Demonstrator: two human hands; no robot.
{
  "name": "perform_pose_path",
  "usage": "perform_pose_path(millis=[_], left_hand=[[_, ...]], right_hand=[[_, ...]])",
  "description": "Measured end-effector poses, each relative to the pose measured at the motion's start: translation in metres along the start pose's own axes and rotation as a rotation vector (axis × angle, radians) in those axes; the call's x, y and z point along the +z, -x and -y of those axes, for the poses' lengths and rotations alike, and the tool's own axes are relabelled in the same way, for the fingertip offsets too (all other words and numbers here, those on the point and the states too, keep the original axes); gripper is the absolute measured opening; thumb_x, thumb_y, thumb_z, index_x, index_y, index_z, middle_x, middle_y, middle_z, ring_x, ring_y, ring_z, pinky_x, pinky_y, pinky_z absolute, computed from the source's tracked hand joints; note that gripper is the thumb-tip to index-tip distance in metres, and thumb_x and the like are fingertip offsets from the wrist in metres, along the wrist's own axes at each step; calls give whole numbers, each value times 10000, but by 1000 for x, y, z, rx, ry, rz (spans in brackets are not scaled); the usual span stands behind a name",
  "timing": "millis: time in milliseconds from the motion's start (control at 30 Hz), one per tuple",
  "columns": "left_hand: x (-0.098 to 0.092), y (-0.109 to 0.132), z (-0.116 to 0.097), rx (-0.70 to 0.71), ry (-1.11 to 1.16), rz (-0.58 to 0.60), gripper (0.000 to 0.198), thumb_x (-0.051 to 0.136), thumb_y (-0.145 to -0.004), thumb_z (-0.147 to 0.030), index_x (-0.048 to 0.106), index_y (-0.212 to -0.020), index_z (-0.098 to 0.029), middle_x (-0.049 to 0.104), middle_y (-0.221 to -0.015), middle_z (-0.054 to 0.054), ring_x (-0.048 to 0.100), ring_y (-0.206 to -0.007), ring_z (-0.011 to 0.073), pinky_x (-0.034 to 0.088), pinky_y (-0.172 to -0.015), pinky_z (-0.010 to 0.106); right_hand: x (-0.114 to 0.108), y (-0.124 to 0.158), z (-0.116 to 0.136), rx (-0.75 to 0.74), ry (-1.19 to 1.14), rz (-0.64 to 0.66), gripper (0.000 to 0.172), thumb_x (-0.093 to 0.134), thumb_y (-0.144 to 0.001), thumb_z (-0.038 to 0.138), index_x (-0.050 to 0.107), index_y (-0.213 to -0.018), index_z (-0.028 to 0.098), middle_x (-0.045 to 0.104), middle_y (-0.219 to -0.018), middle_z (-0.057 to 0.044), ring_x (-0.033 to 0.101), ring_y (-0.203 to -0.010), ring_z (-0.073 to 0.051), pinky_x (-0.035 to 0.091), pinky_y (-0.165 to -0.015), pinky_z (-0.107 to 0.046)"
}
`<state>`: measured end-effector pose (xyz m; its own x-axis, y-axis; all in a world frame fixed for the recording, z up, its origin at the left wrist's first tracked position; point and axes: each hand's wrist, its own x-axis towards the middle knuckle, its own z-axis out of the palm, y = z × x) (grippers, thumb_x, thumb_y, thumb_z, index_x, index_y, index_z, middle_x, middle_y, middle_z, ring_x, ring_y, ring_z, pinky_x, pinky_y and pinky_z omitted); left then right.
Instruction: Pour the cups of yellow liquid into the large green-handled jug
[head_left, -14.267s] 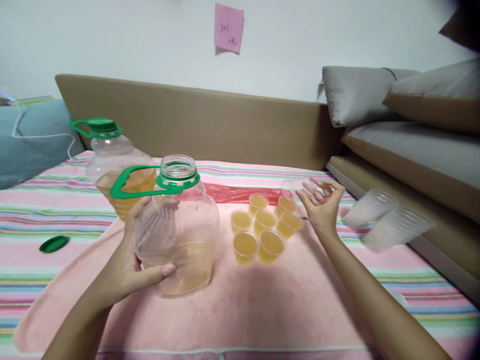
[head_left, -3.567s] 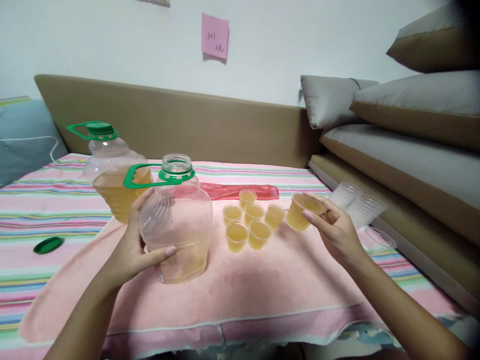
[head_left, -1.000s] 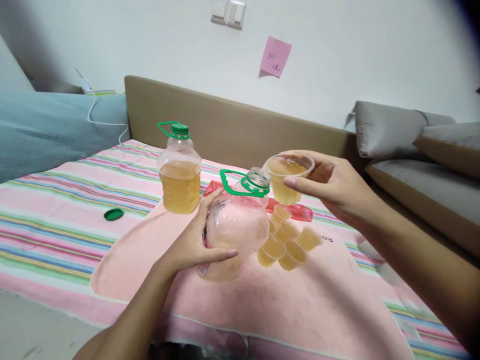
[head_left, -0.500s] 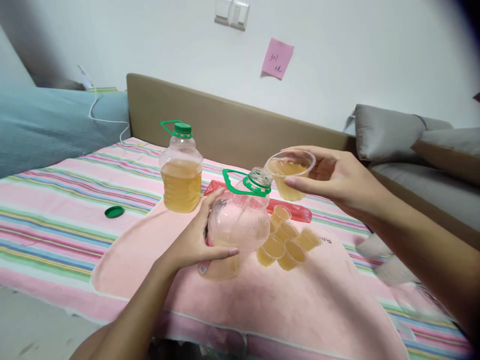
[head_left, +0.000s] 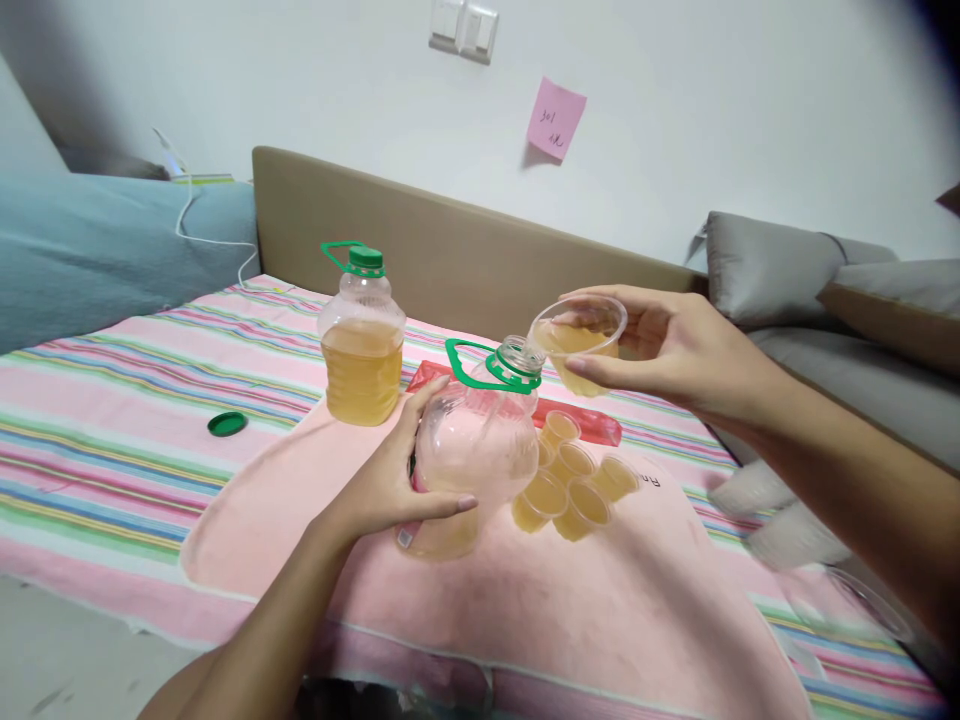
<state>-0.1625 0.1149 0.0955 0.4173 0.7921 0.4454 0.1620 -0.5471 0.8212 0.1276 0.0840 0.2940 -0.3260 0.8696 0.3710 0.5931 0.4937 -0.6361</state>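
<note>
My left hand point(head_left: 409, 475) is wrapped round the body of a clear plastic bottle point(head_left: 480, 440), which leans to the right. Its mouth is uncapped, with a green ring handle point(head_left: 469, 372) hanging at the neck; a little yellowish liquid shows low inside. Between thumb and fingers, my right hand point(head_left: 652, 335) grips a clear plastic cup point(head_left: 581, 345) partly filled with yellow liquid. The cup's rim is tilted against the bottle mouth. Just below the cup, several small cups point(head_left: 566, 480) of yellow liquid stand grouped on a pink mat point(head_left: 480, 620).
A capped bottle point(head_left: 364, 350) of yellow liquid stands at left, with a loose green cap point(head_left: 227, 424) beyond the mat. Behind the small cups lies a red plastic wrapper point(head_left: 577, 420). Stacked clear cups point(head_left: 787, 525) lie under my right forearm. Grey cushions point(head_left: 795, 265) sit at right.
The liquid level in the right-hand cup looks slightly lower, and the cup has shifted a touch up and left. My left hand and the bottle stay in place.
</note>
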Motion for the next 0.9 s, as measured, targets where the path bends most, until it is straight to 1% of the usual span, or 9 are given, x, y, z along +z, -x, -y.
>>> perform_pose_path(millis=[167, 333, 533, 633, 767, 900], left_hand=[[0, 0, 1, 15, 7, 1, 1342, 983, -722, -655, 195, -1773, -378, 392, -1748, 165, 356, -1657, 514, 286, -1358, 748], [0, -1, 1, 20, 2, 0, 1335, 984, -726, -649, 196, -1771, -387, 382, -1751, 163, 356, -1655, 510, 274, -1358, 756], [0, 0, -1, 1, 2, -7, 1345, 980, -707, -671, 208, -1768, -377, 396, -1732, 167, 357, -1650, 518, 279, -1354, 754], [0, -1, -1, -1, 1, -8, 1348, 982, -701, -670, 209, -1766, -378, 397, -1729, 168, 356, -1650, 517, 270, -1358, 750], [0, -2, 0, -5, -2, -8, 1349, 977, -699, -677, 212, -1767, -368, 403, -1720, 175, 364, -1643, 521, 274, -1355, 749], [0, -2, -1, 0, -3, -4, 1347, 981, -703, -665, 210, -1766, -367, 404, -1724, 176, 369, -1643, 516, 281, -1355, 742]], right_hand=[[-3, -2, -1, -45, 50, 18, 387, 942, -829, 458, 840, -1191, 362, 816, -1358, -17, 759, -1293, -353, 647, -1111, -515], [-5, -3, 0, -58, 81, 6, 435, 948, -817, 451, 834, -1218, 328, 818, -1347, -42, 770, -1256, -343, 650, -1097, -506], [-7, -4, 3, -39, 94, 15, 506, 973, -779, 450, 824, -1247, 329, 827, -1317, -46, 769, -1227, -349, 662, -1080, -517], [-9, -6, 5, -44, 113, 27, 480, 963, -785, 454, 827, -1227, 328, 828, -1307, -42, 775, -1188, -335, 660, -1071, -504], [-11, -10, 7, -74, 155, 59, 427, 955, -783, 433, 839, -1178, 321, 841, -1225, -42, 776, -1166, -335, 650, -1074, -500], [-12, -12, 10, -99, 192, 71, 445, 965, -760, 448, 837, -1165, 314, 838, -1209, -42, 771, -1174, -345, 637, -1093, -514]])
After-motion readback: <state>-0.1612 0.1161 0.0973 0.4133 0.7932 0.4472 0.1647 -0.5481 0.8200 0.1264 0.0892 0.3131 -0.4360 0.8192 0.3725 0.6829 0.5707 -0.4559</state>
